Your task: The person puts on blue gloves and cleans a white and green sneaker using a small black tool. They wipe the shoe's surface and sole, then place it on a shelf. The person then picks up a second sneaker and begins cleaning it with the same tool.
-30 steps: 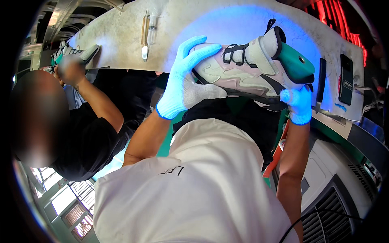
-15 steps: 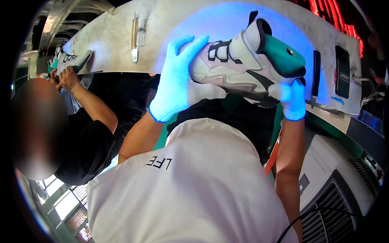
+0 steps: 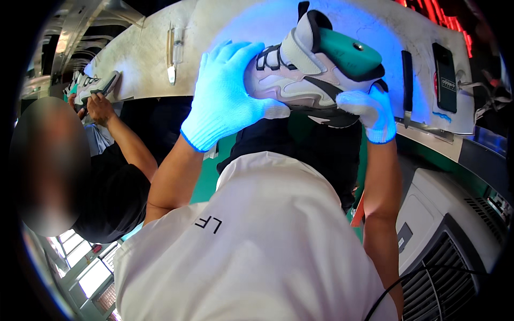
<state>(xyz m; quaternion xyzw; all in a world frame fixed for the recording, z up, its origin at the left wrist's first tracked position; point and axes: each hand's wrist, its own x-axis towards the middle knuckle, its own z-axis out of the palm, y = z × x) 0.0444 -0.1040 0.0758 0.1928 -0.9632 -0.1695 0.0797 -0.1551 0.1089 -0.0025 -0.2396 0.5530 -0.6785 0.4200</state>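
Observation:
Both my hands, in white knit gloves lit blue, hold a grey and pale pink sneaker (image 3: 294,90) on its side-on profile over the near edge of the table. My left hand (image 3: 227,93) is wrapped round the toe end, thumb along the sole's edge and fingers over the toe. At the heel, my right hand (image 3: 372,112) grips the dark sole from below. A green shoe last (image 3: 350,55) fills the sneaker and sticks out of its collar. Black laces and a pale strap cross the upper. My right fingers are partly hidden behind the heel.
A light table (image 3: 144,59) bears a slim tool (image 3: 171,59) and a syringe-like tube (image 3: 178,45). Right of the sneaker lie a black strip-shaped tool (image 3: 407,80) and a phone (image 3: 444,77). At left a co-worker's hand (image 3: 100,108) holds another sneaker (image 3: 96,85). A grey vented machine (image 3: 433,214) stands lower right.
The sneaker and both my hands have shifted left and slightly up in the picture, along with the view. My left fingers now lie closer together over the toe. Both hands keep their hold.

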